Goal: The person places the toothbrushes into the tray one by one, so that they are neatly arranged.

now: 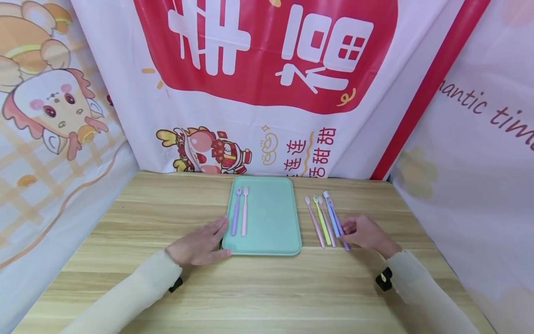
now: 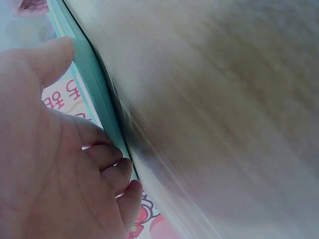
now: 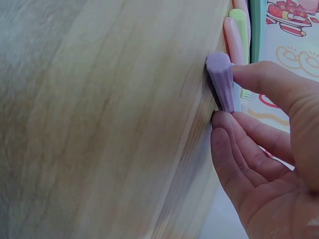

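My right hand (image 1: 367, 235) pinches the purple toothbrush (image 3: 220, 74) by its handle, with the thumb on one side and fingertips on the other. That brush lies at the right end of a group beside a blue toothbrush (image 1: 331, 215), a yellow-green toothbrush (image 1: 323, 225) and two pink ones. My left hand (image 1: 200, 243) touches the left edge of a mint-green tray (image 1: 271, 218), its fingers extended and its thumb at the near left corner. On the tray, side by side, lie a lilac toothbrush (image 1: 236, 214) and a pale pink toothbrush (image 1: 244, 214).
The wooden table (image 1: 267, 292) carries the tray near its back edge, with the brush group to the right of it. A printed curtain (image 1: 267, 97) hangs behind the table, and patterned cloths stand at both sides.
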Demonstrator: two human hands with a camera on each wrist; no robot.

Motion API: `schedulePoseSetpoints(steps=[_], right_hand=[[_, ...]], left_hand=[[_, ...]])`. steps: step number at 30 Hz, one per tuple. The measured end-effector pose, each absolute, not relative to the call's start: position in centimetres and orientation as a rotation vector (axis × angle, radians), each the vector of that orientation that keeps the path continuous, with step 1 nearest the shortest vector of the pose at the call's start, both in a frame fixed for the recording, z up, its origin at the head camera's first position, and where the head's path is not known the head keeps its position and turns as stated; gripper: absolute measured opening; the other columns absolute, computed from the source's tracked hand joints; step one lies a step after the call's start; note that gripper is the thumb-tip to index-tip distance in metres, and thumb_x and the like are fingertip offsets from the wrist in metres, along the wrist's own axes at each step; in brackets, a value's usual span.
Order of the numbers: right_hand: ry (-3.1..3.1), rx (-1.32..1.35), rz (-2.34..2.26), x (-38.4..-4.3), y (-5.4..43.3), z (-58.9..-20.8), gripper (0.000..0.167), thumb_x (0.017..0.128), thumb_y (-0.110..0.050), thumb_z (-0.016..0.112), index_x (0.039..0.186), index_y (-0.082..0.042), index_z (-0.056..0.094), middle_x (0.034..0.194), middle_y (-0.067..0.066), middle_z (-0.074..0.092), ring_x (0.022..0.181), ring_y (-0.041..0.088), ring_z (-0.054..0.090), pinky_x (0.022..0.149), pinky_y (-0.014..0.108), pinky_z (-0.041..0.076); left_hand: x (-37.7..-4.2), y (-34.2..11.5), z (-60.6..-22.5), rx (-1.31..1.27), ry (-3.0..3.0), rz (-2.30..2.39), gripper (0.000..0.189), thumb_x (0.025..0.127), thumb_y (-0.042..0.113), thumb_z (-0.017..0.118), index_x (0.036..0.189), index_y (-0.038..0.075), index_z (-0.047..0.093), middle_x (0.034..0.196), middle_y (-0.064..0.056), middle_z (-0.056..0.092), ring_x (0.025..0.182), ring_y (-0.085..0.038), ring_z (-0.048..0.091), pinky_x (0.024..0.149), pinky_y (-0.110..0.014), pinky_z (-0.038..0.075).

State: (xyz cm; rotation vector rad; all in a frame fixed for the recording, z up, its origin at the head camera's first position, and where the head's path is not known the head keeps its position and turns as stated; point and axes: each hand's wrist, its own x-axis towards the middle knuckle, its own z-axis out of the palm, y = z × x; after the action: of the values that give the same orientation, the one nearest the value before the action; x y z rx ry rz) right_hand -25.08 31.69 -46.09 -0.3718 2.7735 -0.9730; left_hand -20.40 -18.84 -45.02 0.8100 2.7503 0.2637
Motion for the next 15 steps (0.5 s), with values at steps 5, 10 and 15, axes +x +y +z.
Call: schedulePoseSetpoints(steps=[5, 10, 15], right_hand=[[2.796, -0.354, -0.944, -24.96, 31.64, -46.09, 0.029, 0.085, -0.007, 0.085, 0.111, 0.003, 0.075, 0.101, 0.012, 0.077, 0.091, 0.019, 0.072, 0.082, 0.033, 0.065], [2.845, -0.265, -0.875, -25.05, 31.39, -46.00, 0.024, 0.084, -0.004, 0.081, 0.107, 0.002, 0.076, 0.098, 0.011, 0.077, 0.088, 0.018, 0.071, 0.076, 0.033, 0.064], [2.897, -0.208, -0.845, -25.00, 31.19, -45.86, 0.021, 0.084, -0.006, 0.080, 0.104, 0.002, 0.078, 0.094, 0.010, 0.078, 0.080, 0.016, 0.070, 0.068, 0.028, 0.061]], left_hand=[[-20.39, -18.81, -45.06, 0.807, 2.746, 0.261, 0.092, 0.106, 0.058, 0.052, 0.165, -0.005, 0.021, 0.177, -0.023, 0.015, 0.164, -0.040, 0.021, 0.131, -0.058, 0.028], [-20.33, -18.81, -44.93, 0.801, 2.740, 0.269, 0.092, 0.106, 0.058, 0.053, 0.166, -0.005, 0.021, 0.177, -0.023, 0.015, 0.164, -0.040, 0.021, 0.132, -0.057, 0.027], [-20.39, -18.81, -44.88, 0.805, 2.737, 0.279, 0.092, 0.106, 0.057, 0.053, 0.165, -0.005, 0.021, 0.176, -0.024, 0.015, 0.163, -0.041, 0.022, 0.131, -0.057, 0.027]])
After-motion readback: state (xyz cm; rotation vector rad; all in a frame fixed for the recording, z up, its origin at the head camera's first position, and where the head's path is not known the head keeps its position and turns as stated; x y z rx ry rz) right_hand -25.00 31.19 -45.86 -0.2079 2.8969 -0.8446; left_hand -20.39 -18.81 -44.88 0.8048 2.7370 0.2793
